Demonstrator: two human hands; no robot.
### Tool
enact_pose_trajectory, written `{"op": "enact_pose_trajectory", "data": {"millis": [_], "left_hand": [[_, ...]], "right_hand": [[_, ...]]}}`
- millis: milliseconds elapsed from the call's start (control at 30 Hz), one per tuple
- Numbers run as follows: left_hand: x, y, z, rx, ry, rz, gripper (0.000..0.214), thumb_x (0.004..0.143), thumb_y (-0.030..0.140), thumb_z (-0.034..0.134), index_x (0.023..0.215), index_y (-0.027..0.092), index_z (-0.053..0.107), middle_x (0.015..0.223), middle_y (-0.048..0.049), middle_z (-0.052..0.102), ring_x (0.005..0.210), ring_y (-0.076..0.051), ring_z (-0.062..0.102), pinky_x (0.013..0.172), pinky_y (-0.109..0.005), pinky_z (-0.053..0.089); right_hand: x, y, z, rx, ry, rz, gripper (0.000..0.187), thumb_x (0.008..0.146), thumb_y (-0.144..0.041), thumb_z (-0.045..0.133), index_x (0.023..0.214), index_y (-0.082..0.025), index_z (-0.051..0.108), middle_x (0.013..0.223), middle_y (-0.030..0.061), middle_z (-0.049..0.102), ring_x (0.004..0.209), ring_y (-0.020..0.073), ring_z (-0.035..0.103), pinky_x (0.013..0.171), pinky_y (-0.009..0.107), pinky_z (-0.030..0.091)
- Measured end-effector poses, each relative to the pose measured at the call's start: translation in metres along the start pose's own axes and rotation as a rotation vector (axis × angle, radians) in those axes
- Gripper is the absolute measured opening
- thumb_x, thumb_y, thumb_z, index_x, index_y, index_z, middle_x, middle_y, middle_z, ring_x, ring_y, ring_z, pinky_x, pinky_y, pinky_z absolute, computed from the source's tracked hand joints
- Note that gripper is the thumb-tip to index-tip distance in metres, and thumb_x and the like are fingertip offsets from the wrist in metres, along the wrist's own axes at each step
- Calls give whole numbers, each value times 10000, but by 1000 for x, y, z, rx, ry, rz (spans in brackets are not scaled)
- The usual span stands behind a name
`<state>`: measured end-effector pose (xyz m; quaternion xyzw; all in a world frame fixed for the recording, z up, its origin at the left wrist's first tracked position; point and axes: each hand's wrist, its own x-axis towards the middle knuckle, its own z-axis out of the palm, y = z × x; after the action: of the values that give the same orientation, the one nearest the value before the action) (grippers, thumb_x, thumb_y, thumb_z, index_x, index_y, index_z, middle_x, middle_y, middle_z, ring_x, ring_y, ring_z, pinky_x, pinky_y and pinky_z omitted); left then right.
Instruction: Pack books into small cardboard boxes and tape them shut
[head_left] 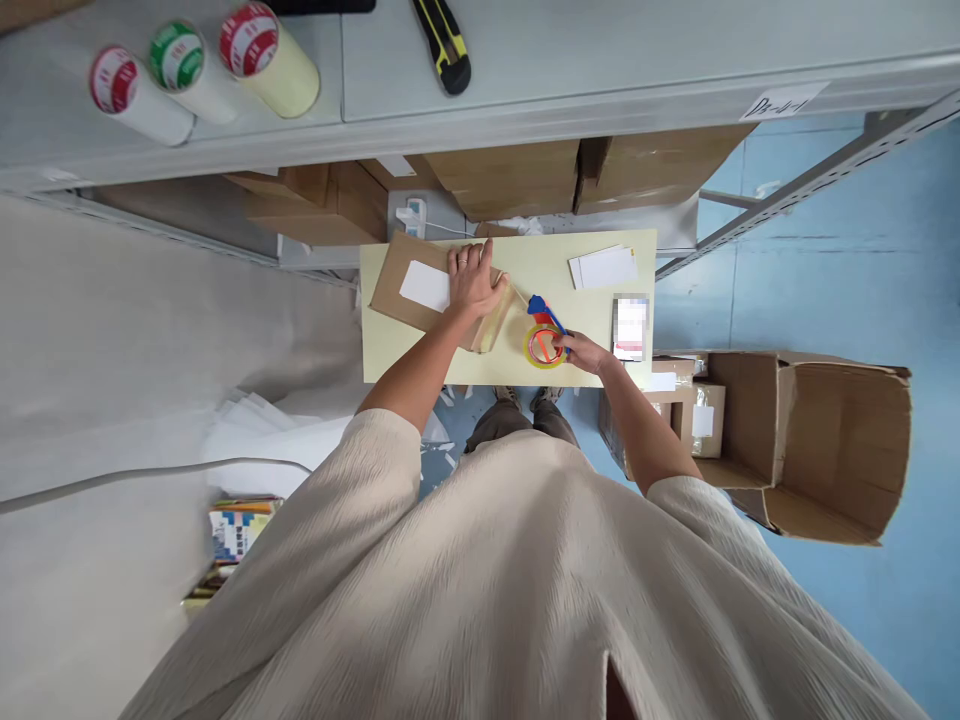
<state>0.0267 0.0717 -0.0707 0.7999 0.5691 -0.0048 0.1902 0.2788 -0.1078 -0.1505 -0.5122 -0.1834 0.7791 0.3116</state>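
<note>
A flat brown cardboard parcel with a white label lies on the left of a small pale yellow table. My left hand rests flat on the parcel's right end, fingers spread. My right hand is closed round a tape dispenser with a blue and red frame and a yellow-rimmed roll. A strip of tape runs from the dispenser toward the parcel's edge.
White label sheets and a blurred paper lie on the table's right. Open cardboard boxes stand on the blue floor at right. A grey shelf above holds three tape rolls and a yellow-black utility knife. More boxes sit below it.
</note>
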Motion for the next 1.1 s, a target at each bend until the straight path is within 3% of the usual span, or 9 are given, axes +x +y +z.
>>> {"op": "enact_pose_trajectory", "data": {"millis": [367, 633, 800, 900, 1033, 1100], "left_hand": [[-2, 11, -9, 42, -28, -63, 996, 1041, 556, 628, 1917, 186, 334, 1917, -170, 462, 1844, -418, 278, 1548, -658, 22], [34, -9, -10, -79, 113, -32, 961, 1037, 646, 652, 1897, 313, 381, 1840, -166, 581, 1846, -410, 308, 1512, -750, 135], [17, -24, -29, -80, 180, -43, 906, 1071, 696, 643, 1864, 316, 424, 1923, -163, 455, 1875, -391, 218, 1504, -722, 191], [-16, -38, -39, -45, 61, 81, 943, 1046, 729, 675, 1839, 257, 478, 1963, -194, 363, 1880, -428, 179, 1511, -705, 154], [-53, -58, -42, -42, -234, 396, 1046, 915, 786, 813, 1783, 251, 580, 1941, -209, 405, 1857, -472, 247, 1519, -720, 97], [-61, -62, -40, -45, -283, 453, 1021, 911, 784, 826, 1760, 258, 611, 1939, -210, 413, 1853, -473, 262, 1518, -732, 86]], "right_hand": [[6, 0, 8, -9, 57, 2, 548, 603, -409, 994, 1078, -256, 771, 1006, 30, 830, 928, 225, 740, 768, 303, 585], [-28, 13, -4, -38, 66, 29, 540, 631, -387, 1034, 1077, -260, 756, 856, 26, 778, 872, 254, 718, 744, 344, 572], [-34, 22, -9, -41, 91, 24, 519, 593, -352, 1005, 1037, -249, 757, 854, 18, 762, 869, 247, 694, 730, 338, 528], [-29, 24, -10, -62, 78, 29, 510, 574, -365, 989, 1015, -243, 764, 883, 15, 772, 865, 233, 670, 721, 329, 501], [-27, 26, -12, -86, 59, 49, 537, 566, -407, 983, 1030, -231, 777, 979, 32, 796, 890, 224, 669, 728, 323, 498], [-27, 26, -13, -77, 49, 53, 554, 563, -414, 993, 1040, -236, 774, 981, 33, 797, 900, 231, 683, 739, 329, 513]]}}
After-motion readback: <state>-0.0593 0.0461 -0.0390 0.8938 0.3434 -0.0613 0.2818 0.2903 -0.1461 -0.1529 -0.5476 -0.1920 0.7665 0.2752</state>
